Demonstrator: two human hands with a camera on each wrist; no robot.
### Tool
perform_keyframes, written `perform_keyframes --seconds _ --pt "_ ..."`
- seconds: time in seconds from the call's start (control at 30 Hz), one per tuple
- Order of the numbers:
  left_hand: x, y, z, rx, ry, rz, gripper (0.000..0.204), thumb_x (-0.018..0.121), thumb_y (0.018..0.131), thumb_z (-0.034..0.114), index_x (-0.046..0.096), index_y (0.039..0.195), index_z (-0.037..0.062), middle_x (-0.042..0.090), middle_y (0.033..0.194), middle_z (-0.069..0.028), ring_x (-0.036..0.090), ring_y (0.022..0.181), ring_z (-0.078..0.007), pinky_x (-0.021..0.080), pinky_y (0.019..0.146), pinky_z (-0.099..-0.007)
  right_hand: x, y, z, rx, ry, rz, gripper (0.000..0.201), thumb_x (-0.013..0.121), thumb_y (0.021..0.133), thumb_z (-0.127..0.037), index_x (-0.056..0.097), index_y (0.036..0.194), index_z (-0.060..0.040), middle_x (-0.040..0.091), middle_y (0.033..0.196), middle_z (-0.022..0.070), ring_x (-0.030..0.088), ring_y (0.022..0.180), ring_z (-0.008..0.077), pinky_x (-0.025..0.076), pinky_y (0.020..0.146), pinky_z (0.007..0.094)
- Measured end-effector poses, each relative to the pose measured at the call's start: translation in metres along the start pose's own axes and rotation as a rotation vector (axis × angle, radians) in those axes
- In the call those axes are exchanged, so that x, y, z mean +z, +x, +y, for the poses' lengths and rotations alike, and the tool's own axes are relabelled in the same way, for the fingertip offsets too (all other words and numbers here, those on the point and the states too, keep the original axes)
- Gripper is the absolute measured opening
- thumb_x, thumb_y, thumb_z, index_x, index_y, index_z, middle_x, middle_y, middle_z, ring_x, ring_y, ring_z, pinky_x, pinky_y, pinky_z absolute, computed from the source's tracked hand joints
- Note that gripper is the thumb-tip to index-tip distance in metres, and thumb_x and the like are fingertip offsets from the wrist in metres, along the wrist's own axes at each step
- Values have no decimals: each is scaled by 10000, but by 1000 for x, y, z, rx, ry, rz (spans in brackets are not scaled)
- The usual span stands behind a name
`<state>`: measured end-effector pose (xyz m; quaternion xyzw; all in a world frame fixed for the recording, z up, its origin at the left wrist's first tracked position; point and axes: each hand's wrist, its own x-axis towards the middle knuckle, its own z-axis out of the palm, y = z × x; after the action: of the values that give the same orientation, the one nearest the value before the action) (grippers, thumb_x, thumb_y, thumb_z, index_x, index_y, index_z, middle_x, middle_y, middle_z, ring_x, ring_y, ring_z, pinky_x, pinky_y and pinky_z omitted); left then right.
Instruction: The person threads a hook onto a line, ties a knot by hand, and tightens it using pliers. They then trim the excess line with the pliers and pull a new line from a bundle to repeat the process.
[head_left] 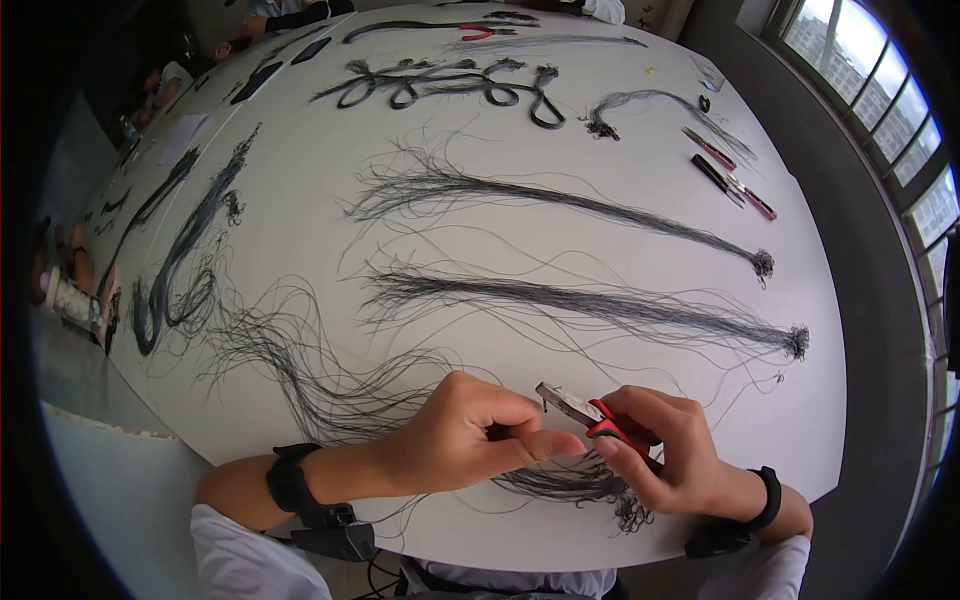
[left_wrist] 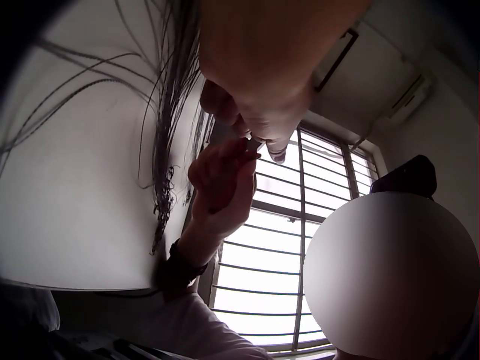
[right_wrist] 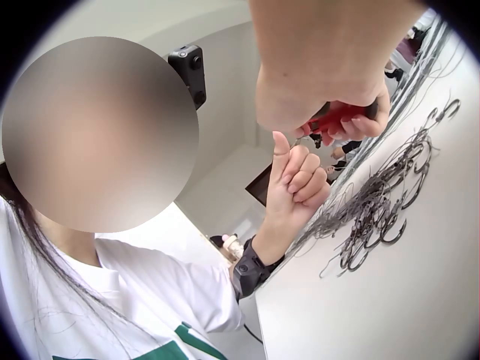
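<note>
My right hand (head_left: 668, 440) grips red-handled pliers (head_left: 572, 404), their metal nose pointing left. Facing it, my left hand (head_left: 470, 432) has its fingers curled and the thumb stretched toward the pliers. A small dark bit sits at the pliers' nose, beside the left index finger; whether the curled fingers hold a thin strand I cannot tell. Under both hands lies a bundle of dark line (head_left: 545, 485), partly hidden by them. Its right end gathers into a cluster of hooks (right_wrist: 386, 217), below the right hand.
Two long line bundles, an upper one (head_left: 590, 205) and a lower one (head_left: 590, 305), stretch across the white table (head_left: 480, 235). Loose strands (head_left: 290, 350) spread at left. Looped bundles (head_left: 405, 92) lie farther back. More pliers (head_left: 735, 185) rest at right, and other people sit at the far left.
</note>
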<state>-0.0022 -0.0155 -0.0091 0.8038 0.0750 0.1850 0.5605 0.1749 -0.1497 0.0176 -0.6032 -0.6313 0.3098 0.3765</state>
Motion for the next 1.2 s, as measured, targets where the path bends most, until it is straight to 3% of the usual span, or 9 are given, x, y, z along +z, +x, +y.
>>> perform_keyframes --seconds 0.13,0.23,0.33,0.43,0.47,0.53,0.63,0.8,1.2 --pt "4 3 7 -139 -215 -32 353 657 833 109 486 544 -1 437 456 -20 318 427 -59 273 407 -234 1 0 3 -51 -40 13 213 633 782 -90 558 920 55 560 690 117 537 517 193 414 466 278" --pt "0 3 4 -291 -333 -150 346 600 884 190 563 600 -4 408 489 64 290 491 -12 238 427 -227 2 0 5 -91 -94 24 218 642 764 -91 561 912 47 554 682 114 538 522 215 417 462 295" --pt "3 2 -1 -404 -402 -193 337 560 901 101 547 594 -40 443 508 25 322 475 -41 281 422 -237 2 2 7 -128 -156 37 223 650 752 -100 565 906 37 547 674 113 539 529 233 418 459 307" --pt "2 2 -1 -476 -491 -263 331 504 933 106 573 652 -55 409 524 34 306 485 -44 283 433 -234 3 3 11 -141 -192 40 227 654 743 -112 569 901 28 547 674 113 542 534 243 420 458 314" --pt "3 2 -2 -478 -494 -263 331 504 933 106 573 652 -55 409 524 34 306 485 -44 283 433 -234 3 3 12 -142 -203 37 230 657 739 -118 570 898 23 548 677 113 542 535 246 421 457 318" --pt "7 2 -3 -488 -516 -232 428 506 939 210 474 548 38 373 479 56 294 466 -30 254 421 -227 2 5 15 -148 -215 49 233 660 734 -126 572 894 19 549 678 112 540 535 248 420 456 320" --pt "1 4 -2 -517 -504 -281 384 482 949 133 485 591 -6 390 523 39 288 483 -44 285 441 -228 0 8 19 -165 -260 52 239 667 725 -137 574 888 12 550 678 108 535 534 252 417 455 324" --pt "5 3 -3 -462 -383 -254 424 480 952 146 423 552 15 380 500 34 287 468 -50 281 431 -232 -5 12 25 -194 -297 46 240 674 723 -146 578 881 6 548 675 101 531 537 257 414 456 326" --pt "6 1 -8 -301 -201 -236 407 526 924 127 414 558 -11 356 460 -26 282 417 -105 285 407 -268 -16 15 28 -61 -165 -25 216 675 731 -122 590 863 27 570 697 114 546 553 243 431 488 294"
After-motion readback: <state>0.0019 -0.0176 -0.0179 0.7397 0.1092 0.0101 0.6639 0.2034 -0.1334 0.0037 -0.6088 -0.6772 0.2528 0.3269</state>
